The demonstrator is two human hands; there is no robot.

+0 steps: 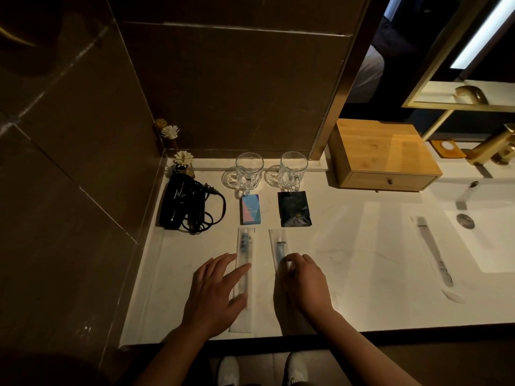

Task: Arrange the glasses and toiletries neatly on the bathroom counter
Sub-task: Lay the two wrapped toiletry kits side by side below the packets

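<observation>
Two glass mugs [249, 169] [293, 168] stand side by side on clear coasters at the back of the white counter [348, 246]. In front of them lie a blue-pink box [250, 209] and a black sachet [294, 209]. Two wrapped toothbrush packets lie lengthwise nearer me. My left hand [216, 293] rests with spread fingers on the left packet [245, 246]. My right hand [302, 280] has its fingers curled onto the right packet [278, 243], whose near half is hidden beneath it. A third wrapped packet [434, 257] lies by the sink.
A black hair dryer [181, 201] with coiled cord sits at the left wall, a small flower diffuser [183, 160] behind it. A wooden drawer box [381, 157] stands right of the mugs. The sink basin [485, 235] and gold tap [493, 146] are at far right.
</observation>
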